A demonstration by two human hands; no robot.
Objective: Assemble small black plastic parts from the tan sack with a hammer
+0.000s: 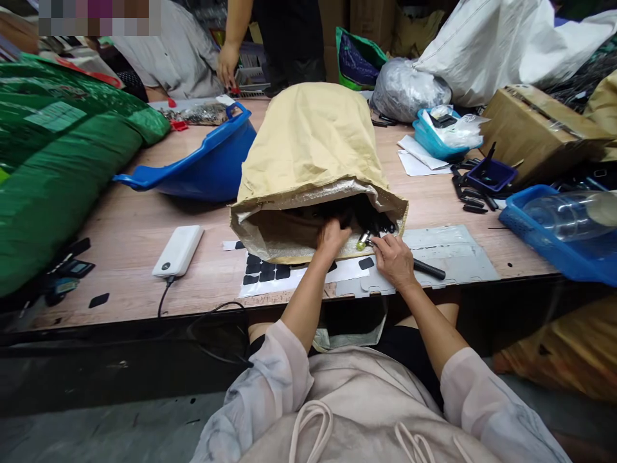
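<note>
A large yellowish woven sack (313,138) lies on the table with its mouth facing me. Dark, glossy items (369,215) are bunched inside it, their kind unclear. My left hand (333,236) reaches into the mouth beside them, and its fingertips are hidden. At the sack's right lip, my right hand (394,258) is closed, pinching a small shiny metal piece with a yellow-green end (363,241). A black rod (429,269) sticks out to the right from under that hand; whether it is gripped, I cannot tell. Below the sack lies a white sheet with black rounded squares (267,270).
To the left are a blue basin (207,157), a white power bank (178,251) with a cable, and green sacks (72,173). On the right stand a cardboard box (540,135) and a blue basket (573,244). Another person's hand (228,64) is across the table.
</note>
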